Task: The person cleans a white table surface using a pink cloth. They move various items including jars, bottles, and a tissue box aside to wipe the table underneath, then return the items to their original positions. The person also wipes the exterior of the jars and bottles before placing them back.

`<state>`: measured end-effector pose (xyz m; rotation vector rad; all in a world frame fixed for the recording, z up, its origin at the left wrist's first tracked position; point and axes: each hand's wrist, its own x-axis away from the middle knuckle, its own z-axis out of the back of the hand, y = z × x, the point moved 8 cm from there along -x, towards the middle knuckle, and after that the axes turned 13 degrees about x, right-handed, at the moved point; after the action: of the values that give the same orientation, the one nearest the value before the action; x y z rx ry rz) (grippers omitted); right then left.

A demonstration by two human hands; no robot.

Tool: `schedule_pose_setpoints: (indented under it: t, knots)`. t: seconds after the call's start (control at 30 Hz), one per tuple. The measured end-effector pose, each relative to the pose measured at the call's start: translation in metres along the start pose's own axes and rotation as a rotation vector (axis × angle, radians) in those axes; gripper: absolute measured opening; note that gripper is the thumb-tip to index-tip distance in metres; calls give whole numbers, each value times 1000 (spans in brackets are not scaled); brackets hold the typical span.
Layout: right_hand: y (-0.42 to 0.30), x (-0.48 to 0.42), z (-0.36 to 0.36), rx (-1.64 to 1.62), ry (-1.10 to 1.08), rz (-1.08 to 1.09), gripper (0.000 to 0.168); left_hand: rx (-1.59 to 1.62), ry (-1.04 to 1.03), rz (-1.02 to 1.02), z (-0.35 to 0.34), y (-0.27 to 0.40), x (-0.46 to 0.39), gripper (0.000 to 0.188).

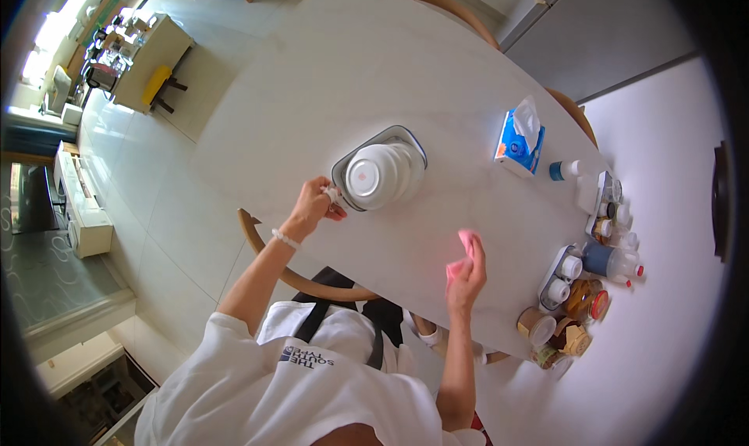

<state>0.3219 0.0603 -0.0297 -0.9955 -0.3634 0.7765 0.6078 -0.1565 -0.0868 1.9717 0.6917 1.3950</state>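
Note:
My left hand is closed on a crumpled white tissue or cloth, at the near left corner of a dark-rimmed white tray. In the tray lie several nested white bowls, tipped on their side with a footed base towards the left. Further right, above the pale tabletop, my right hand holds a pink cloth, slightly blurred. Whether my left hand touches the tray cannot be told.
A blue tissue pack and a small blue-labelled bottle are at the right. Jars, bottles and small trays crowd the table's right edge by the wall. Wooden chairs surround the round table.

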Motion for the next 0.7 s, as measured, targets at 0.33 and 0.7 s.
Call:
schedule_pose_setpoints:
  t: [0.33,0.7]
  knots:
    - [-126,-42,-79,205,-45,405,35,-881,125,-780,-35,41,58,73]
    - [-158,-40,-194,679,-214,905,40,-963,59,-857,-47,15,5,75]
